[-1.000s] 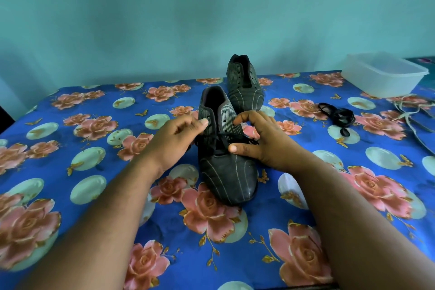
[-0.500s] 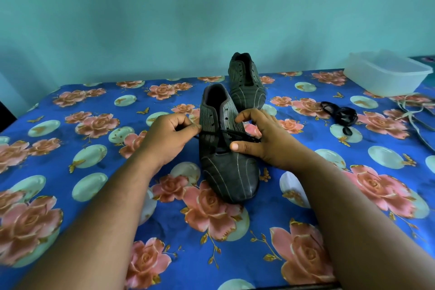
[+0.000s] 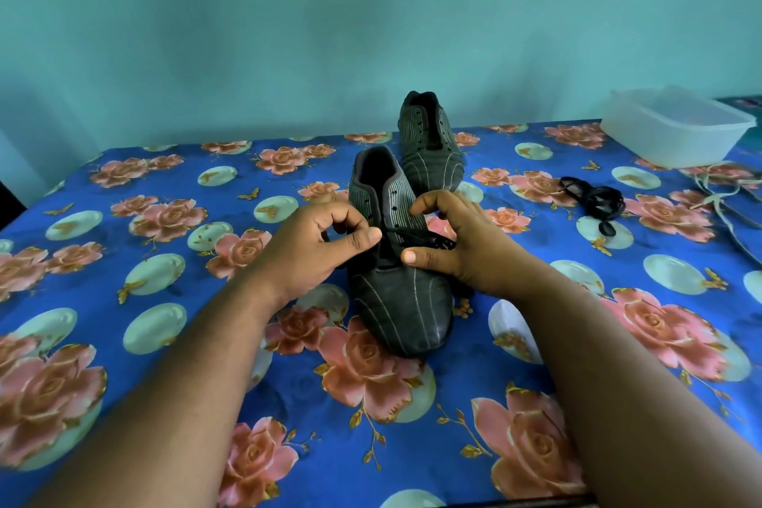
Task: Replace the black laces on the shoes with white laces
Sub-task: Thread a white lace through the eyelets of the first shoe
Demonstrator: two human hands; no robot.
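Left side first: the left hand (image 3: 317,252) sat at about 9 o'clock from the near shoe (image 3: 398,260), its grip pinched shut on the black lace (image 3: 416,237), thumb against curled fingers, right at the shoe's left eyelet row. That lace only crossed the lowest eyelets; the upper holes looked empty already.

At 3 o'clock of that shoe, the right hand (image 3: 457,243) steadied it, thumb pressed on the vamp, fingers curled over the bunched lace on that side. I couldn't really tell whether that grip was clamped on the lace or just resting over it.

The far shoe (image 3: 429,144) stood at 12 o'clock, touching or nearly touching the near one, with no lace showing in its eyelets. Further right, around 2 o'clock, a loose black lace (image 3: 593,200) lay bundled on the floral tabletop (image 3: 123,301), then a clear plastic container (image 3: 672,126), and the white laces (image 3: 725,194) near the right edge, untouched.

What could've gone wrong, I reckon: yanking sideways with the shoe only lightly held would drag or tip it into the far shoe. A lace tip could also snag in an eyelet if pulled at a sharp angle.
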